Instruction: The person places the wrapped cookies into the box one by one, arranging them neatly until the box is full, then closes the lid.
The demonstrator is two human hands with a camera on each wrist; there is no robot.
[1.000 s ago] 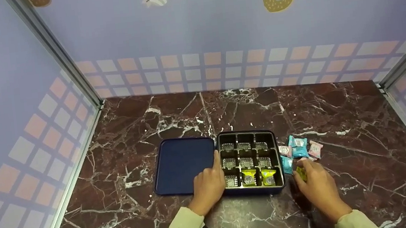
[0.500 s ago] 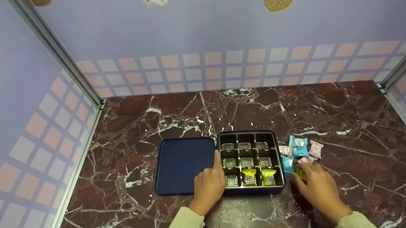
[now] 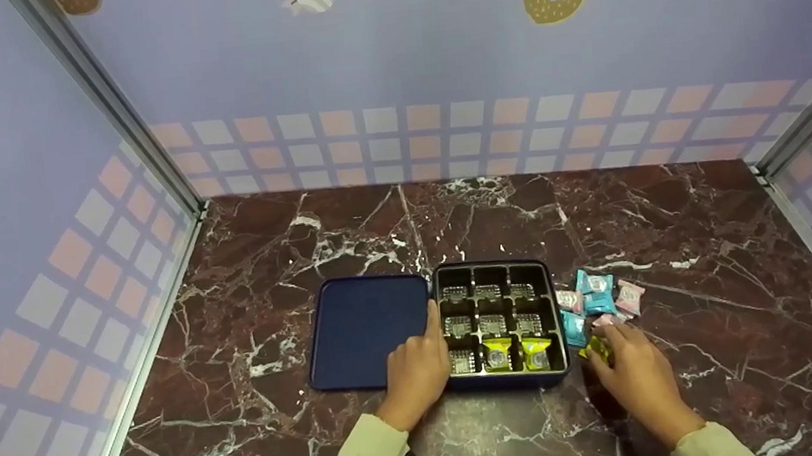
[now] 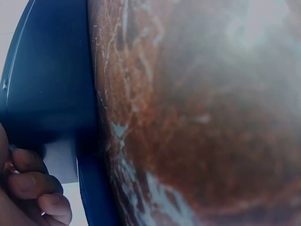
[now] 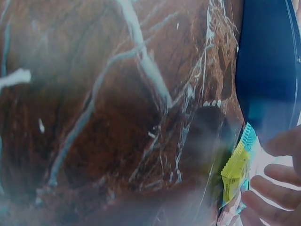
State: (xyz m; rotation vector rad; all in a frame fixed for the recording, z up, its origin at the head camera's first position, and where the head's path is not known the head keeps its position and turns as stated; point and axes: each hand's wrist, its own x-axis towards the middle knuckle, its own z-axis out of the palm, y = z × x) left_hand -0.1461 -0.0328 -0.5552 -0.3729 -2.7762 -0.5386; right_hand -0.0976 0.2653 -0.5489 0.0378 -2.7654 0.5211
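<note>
A navy box (image 3: 507,382) with a black divided tray stands before me. Two yellow wrapped candies (image 3: 498,355) sit in its front row, in the middle and right compartments. My left hand (image 3: 419,368) rests at the box's left side, index finger straight along the rim and the other fingers bent. To the right of the box, my right hand (image 3: 636,370) pinches another yellow wrapped candy (image 3: 597,348) between thumb and fingers. In the right wrist view, this yellow candy (image 5: 235,172) shows its crimped edge beside the fingers.
Blue candies (image 3: 595,283) and pink candies (image 3: 630,296) lie in a loose group right of the box, just beyond my right hand. The navy lid (image 3: 371,330) lies flat against the box's left side. Patterned walls (image 3: 441,133) enclose the marbled table (image 3: 267,273).
The yellow candy at my right hand has shifted slightly toward the box and shows more between thumb and fingers. My left hand and the box have stayed put.
</note>
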